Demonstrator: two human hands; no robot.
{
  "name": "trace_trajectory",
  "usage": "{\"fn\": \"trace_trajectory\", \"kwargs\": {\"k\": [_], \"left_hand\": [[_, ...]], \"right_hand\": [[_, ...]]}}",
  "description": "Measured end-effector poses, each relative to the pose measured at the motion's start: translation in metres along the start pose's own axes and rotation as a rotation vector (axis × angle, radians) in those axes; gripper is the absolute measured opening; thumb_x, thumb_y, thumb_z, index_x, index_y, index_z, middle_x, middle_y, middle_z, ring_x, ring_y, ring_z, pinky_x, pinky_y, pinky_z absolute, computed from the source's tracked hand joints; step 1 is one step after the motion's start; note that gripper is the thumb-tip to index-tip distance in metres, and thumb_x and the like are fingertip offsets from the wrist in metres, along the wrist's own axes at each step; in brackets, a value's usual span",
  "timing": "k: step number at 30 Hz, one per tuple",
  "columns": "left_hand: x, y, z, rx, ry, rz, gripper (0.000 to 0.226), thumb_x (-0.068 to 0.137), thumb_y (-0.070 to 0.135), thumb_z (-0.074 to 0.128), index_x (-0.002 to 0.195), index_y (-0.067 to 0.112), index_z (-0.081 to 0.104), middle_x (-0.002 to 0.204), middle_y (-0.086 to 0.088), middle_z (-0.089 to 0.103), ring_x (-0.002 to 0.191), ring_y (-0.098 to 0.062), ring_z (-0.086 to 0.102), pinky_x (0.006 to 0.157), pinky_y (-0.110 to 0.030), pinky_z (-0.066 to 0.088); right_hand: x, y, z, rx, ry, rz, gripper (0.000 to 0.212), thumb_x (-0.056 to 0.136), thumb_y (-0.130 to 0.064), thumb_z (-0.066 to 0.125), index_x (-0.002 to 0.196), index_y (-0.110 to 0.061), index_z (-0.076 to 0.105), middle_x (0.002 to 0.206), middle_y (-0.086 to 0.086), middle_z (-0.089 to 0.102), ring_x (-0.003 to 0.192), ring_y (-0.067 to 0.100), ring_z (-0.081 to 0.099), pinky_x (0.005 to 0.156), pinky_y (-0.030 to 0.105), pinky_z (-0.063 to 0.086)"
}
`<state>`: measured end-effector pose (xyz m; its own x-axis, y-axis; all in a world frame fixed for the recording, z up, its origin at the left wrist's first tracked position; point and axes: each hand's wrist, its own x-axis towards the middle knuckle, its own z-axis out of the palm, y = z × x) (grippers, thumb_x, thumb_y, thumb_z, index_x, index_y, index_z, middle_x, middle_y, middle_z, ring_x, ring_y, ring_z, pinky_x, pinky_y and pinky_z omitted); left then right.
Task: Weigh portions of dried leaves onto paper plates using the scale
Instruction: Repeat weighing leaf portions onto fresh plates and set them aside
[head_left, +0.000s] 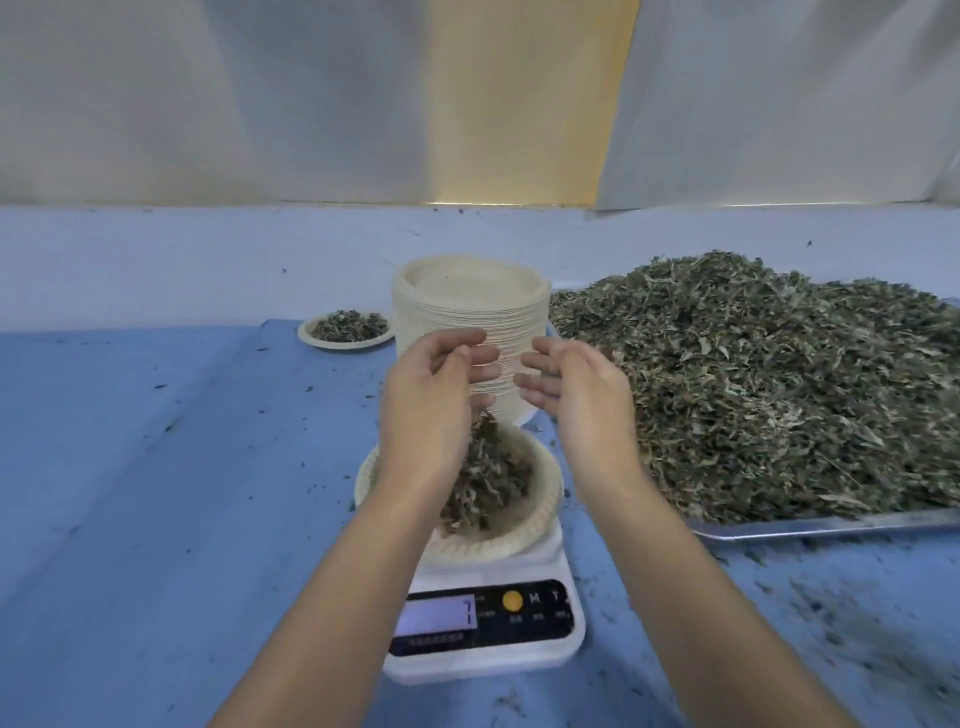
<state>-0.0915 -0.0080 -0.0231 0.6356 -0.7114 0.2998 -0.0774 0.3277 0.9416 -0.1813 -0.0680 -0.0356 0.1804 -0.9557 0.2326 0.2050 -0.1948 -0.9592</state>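
Leaves (488, 478) beneath left grip (436, 395), on plate (546, 512)

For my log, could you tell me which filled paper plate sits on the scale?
The nearer beige paper plate; the other plate lies on the blue tabletop, left of the plate stack.

The cloth (156, 493) is coloured blue and flecked dark. The scale (569, 642) is finished white, its panel (530, 626) black with a yellow button (512, 600). Cream plates (467, 306) are seen at twelve o'clock from it, olive-green leaves (779, 374) at two.
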Motion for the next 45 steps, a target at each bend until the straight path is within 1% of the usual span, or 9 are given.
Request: {"fn": "trace_trajectory", "kwargs": {"k": [5,11,15,20,28,31,35,41,45], "left_hand": [[0.008,-0.018,-0.047,0.089,0.221,-0.028,0.025,0.096,0.012,0.043,0.091,0.028,0.061,0.093,0.013,0.068,0.090,-0.001,0.063,0.075,-0.021,0.045],[0.012,-0.042,-0.067,0.105,0.202,-0.211,0.022,0.095,0.013,0.044,0.090,0.028,0.060,0.111,0.002,0.066,0.109,-0.010,0.056,0.092,-0.027,0.039],[0.010,-0.045,-0.065,0.065,0.154,-0.265,0.022,0.096,0.016,0.042,0.106,0.020,0.061,0.117,0.002,0.064,0.113,-0.010,0.055,0.100,-0.029,0.039],[0.008,-0.047,-0.060,0.042,0.175,-0.275,0.029,0.100,0.018,0.037,0.119,0.012,0.057,0.113,0.000,0.062,0.109,-0.011,0.056,0.096,-0.026,0.039],[0.014,-0.047,-0.066,-0.099,0.354,-0.463,0.015,0.095,0.011,0.045,0.098,0.011,0.060,0.104,-0.004,0.065,0.098,-0.023,0.061,0.093,-0.039,0.048],[0.018,-0.046,-0.074,-0.130,0.329,-0.544,0.010,0.090,0.005,0.055,0.084,0.008,0.063,0.087,-0.009,0.063,0.080,-0.026,0.060,0.080,-0.037,0.050],[0.025,-0.042,-0.092,-0.129,0.298,-0.526,0.024,0.087,-0.004,0.058,0.107,0.007,0.064,0.104,-0.015,0.066,0.092,-0.030,0.064,0.079,-0.037,0.053],[0.047,-0.031,-0.140,-0.117,0.352,-0.413,0.022,0.090,-0.004,0.054,0.107,0.008,0.061,0.106,-0.011,0.064,0.080,-0.022,0.062,0.068,-0.031,0.050],[0.068,-0.037,-0.168,-0.052,0.511,-0.341,0.024,0.090,-0.002,0.055,0.110,0.008,0.062,0.102,-0.010,0.063,0.086,-0.024,0.060,0.079,-0.033,0.048]], "right_hand": [[-0.003,0.016,-0.002,-0.121,-0.029,0.011,0.024,0.100,-0.018,0.038,0.102,-0.025,0.061,0.101,-0.009,0.066,0.102,0.009,0.063,0.096,0.030,0.046],[-0.004,0.031,-0.008,-0.160,-0.060,0.082,0.025,0.098,-0.015,0.040,0.102,-0.025,0.063,0.103,-0.011,0.065,0.107,0.008,0.059,0.095,0.026,0.042],[-0.006,0.038,-0.005,-0.168,-0.065,0.112,0.027,0.097,-0.014,0.040,0.104,-0.024,0.064,0.107,-0.010,0.066,0.109,0.008,0.058,0.095,0.024,0.041],[-0.007,0.040,-0.003,-0.158,-0.056,0.092,0.027,0.097,-0.013,0.040,0.100,-0.024,0.064,0.108,-0.007,0.066,0.109,0.009,0.058,0.091,0.023,0.040],[-0.008,0.036,0.001,-0.125,-0.047,0.070,0.030,0.096,-0.009,0.039,0.093,-0.023,0.066,0.105,-0.004,0.068,0.105,0.009,0.061,0.091,0.024,0.043],[-0.008,0.034,0.007,-0.105,-0.049,0.073,0.030,0.095,-0.009,0.040,0.089,-0.023,0.067,0.103,-0.004,0.069,0.104,0.009,0.063,0.095,0.028,0.044],[-0.005,0.031,0.026,-0.078,-0.078,0.071,0.030,0.092,-0.006,0.043,0.086,-0.020,0.068,0.100,-0.002,0.071,0.101,0.011,0.064,0.098,0.032,0.046],[0.003,0.022,0.079,-0.223,-0.215,0.004,0.024,0.089,-0.011,0.047,0.083,-0.023,0.067,0.100,-0.003,0.070,0.103,0.014,0.062,0.099,0.035,0.045],[0.008,0.025,0.112,-0.381,-0.237,-0.120,0.015,0.091,-0.018,0.050,0.092,-0.019,0.065,0.083,-0.017,0.061,0.079,-0.004,0.054,0.069,0.012,0.041]]}}
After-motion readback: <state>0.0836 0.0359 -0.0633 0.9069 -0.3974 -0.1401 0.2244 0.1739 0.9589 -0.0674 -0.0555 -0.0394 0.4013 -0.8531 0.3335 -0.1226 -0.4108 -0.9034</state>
